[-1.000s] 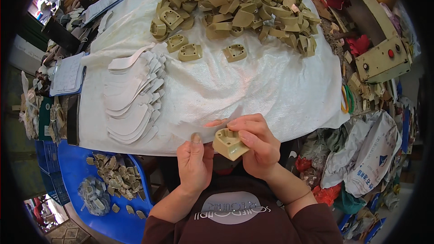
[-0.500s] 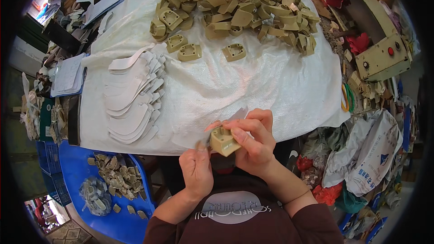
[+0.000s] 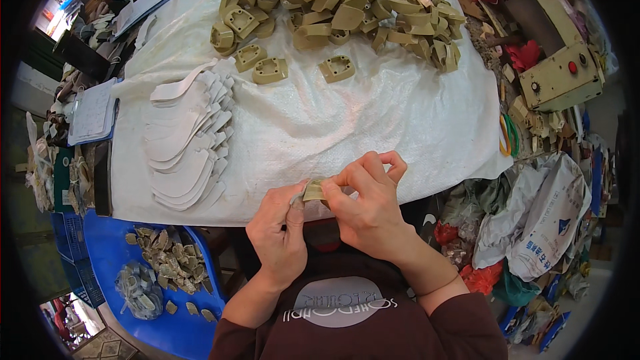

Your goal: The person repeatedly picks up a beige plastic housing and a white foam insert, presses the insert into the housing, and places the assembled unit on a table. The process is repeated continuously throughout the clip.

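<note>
Above my lap, at the table's near edge, a small olive plastic part (image 3: 314, 191) is held between my two hands. My right hand (image 3: 367, 205) pinches its right side with thumb and fingers. From the other side my left hand (image 3: 280, 230) is closed on the part's left end, thumb raised against it. A thin grey edge (image 3: 297, 199) shows by the left thumb; what it belongs to I cannot make out. Much of the part is hidden by fingers. A fanned stack of white curved sheets (image 3: 183, 143) lies left of my hands on the table.
A heap of olive plastic parts (image 3: 347, 17) covers the far table, with a few loose ones (image 3: 337, 69) in front. White sheeting (image 3: 320, 120) covers the tabletop. A blue chair (image 3: 127, 323) at lower left holds small pieces. A control box (image 3: 560, 79) and bags (image 3: 533, 227) are right.
The olive part has turned, its blocky face no longer toward me. My left hand has moved up and closed on its left end. The view has shifted slightly.
</note>
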Demonstrator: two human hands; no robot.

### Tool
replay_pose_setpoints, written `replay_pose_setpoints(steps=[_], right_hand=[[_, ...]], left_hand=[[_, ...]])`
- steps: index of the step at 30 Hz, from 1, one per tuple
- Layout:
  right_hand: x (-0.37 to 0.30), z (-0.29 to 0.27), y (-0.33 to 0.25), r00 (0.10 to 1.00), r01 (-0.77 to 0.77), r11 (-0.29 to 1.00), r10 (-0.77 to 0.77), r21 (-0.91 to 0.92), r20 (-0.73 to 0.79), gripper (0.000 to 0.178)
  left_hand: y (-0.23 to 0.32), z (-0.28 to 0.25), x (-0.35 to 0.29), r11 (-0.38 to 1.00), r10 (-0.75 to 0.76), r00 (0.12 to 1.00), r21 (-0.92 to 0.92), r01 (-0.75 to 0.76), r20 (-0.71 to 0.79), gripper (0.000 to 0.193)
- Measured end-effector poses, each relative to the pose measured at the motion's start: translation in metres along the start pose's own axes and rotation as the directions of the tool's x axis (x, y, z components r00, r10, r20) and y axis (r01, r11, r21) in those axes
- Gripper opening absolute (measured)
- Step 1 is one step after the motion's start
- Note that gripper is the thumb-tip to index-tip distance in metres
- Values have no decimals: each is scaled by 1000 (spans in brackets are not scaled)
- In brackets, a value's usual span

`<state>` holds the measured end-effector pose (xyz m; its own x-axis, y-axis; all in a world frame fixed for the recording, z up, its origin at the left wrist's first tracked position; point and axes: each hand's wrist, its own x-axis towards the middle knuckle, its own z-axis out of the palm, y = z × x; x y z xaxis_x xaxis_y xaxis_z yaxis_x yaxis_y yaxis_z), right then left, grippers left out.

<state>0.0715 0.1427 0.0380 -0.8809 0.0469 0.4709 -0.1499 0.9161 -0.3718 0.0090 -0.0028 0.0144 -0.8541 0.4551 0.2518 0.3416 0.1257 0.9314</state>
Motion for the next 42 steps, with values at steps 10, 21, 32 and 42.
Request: replay_pose_setpoints(steps=[10, 21, 32, 42], right_hand=[[-6, 15, 23, 995, 2, 920, 36, 391, -89, 36], [-4, 4, 13, 989, 16, 836, -92, 548, 112, 30], [0, 5, 6, 987, 66, 867, 17, 493, -162, 44], [-35, 11, -3, 830, -207, -235, 471, 950, 298, 23]], left_hand=[[-10, 8, 5, 982, 176, 984, -57, -178, -35, 26], [-15, 7, 6, 920, 392, 919, -6, -393, -38, 20], [-24, -21, 15, 871, 489, 864, 128, -474, -123, 34], [-9, -5, 3, 815, 562, 824, -214, -539, 67, 37]])
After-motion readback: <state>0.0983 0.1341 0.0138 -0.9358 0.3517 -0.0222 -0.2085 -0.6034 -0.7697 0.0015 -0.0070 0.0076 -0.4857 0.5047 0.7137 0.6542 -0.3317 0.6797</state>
